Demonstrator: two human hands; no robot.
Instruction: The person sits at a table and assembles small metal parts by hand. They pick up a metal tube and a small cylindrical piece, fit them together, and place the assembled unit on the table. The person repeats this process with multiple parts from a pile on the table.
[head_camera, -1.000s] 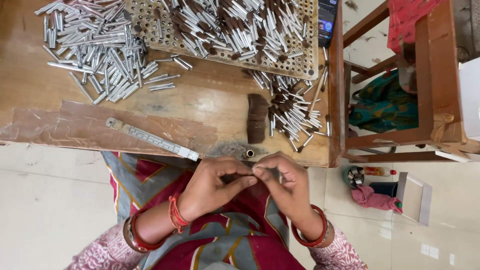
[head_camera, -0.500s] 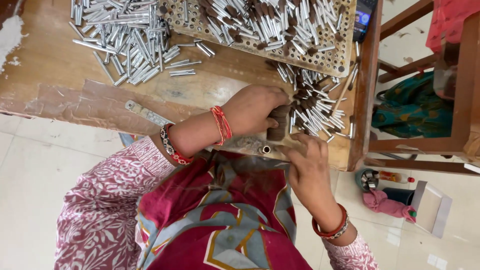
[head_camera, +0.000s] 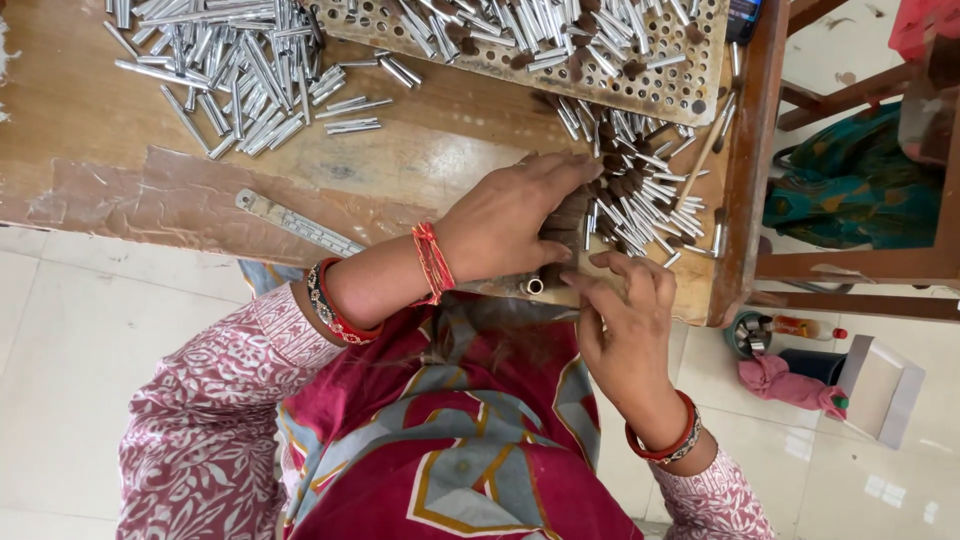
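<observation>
left hand (head_camera: 510, 215) gripping dark wooden block (head_camera: 566, 225) | right hand (head_camera: 620, 305) fingers pressed at desk (head_camera: 200, 190) edge by small tube (head_camera: 534, 286) | advice: keep block square to tube

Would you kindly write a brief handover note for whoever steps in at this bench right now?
Left hand: resting on the dark wooden block at the table edge.
Right hand: fingertips at the small metal tube set at the edge.
Capped tubes lie heaped beside the block; plain metal tubes are piled far left; more lie on the perforated board.
Done: unclear. Left: both heaps look large.
</observation>
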